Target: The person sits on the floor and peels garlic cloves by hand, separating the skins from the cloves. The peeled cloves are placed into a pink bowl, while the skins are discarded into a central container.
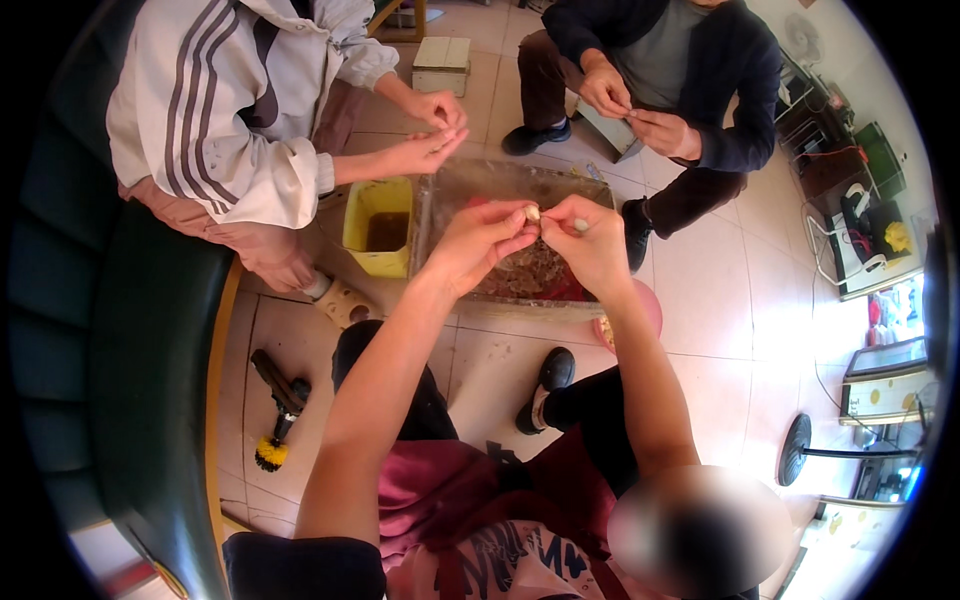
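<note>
Over the bin, my left hand (481,240) pinches a small pale garlic clove (533,213) between thumb and fingertips. My right hand (590,240) meets it from the other side, its fingertips closed against the clove. A second pale piece (580,226) shows among the fingers of my right hand. Below both hands stands a grey rectangular bin (425,225) with brownish papery skins (530,270) and something red inside. Partly behind my right forearm, a pink bowl (648,312) holds several pale pieces.
A yellow bucket (358,220) with dark liquid stands left of the bin. Two people sit across, one in a light striped jacket (215,110), one in dark clothes (745,110), fingers working. A drill with a yellow brush (280,410) lies near the green sofa (150,330).
</note>
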Demonstrator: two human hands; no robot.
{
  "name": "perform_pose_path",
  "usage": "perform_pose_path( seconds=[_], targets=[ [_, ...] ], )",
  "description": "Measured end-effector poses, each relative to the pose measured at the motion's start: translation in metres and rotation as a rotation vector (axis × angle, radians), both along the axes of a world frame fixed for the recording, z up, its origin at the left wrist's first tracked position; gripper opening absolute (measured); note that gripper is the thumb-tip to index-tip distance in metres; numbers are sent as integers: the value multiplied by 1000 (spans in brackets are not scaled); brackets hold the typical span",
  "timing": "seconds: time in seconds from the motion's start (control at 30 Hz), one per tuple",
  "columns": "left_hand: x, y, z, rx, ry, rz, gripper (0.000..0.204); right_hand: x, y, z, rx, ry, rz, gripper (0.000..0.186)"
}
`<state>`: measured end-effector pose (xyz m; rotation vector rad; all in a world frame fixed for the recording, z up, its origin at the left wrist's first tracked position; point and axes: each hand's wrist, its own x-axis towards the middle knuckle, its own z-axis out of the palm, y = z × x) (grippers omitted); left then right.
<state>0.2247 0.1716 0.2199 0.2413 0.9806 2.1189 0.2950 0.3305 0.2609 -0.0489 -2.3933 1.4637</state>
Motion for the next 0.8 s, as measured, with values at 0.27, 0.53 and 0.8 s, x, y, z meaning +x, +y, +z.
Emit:
perform_pose_path(
  seconds=[0.27, 0.53, 0.8],
  targets=[
    [0, -4, 6, 35, -128, 12, 34, 3, -4, 7, 262, 102, -18, 10],
    [3, 1, 4, -73, 141, -4, 34, 2, -5, 8, 412, 251, -51, 12],
    [1, -2, 3, -74, 126, 27, 31, 4, 13, 11, 279, 50, -146, 14]
  ],
)
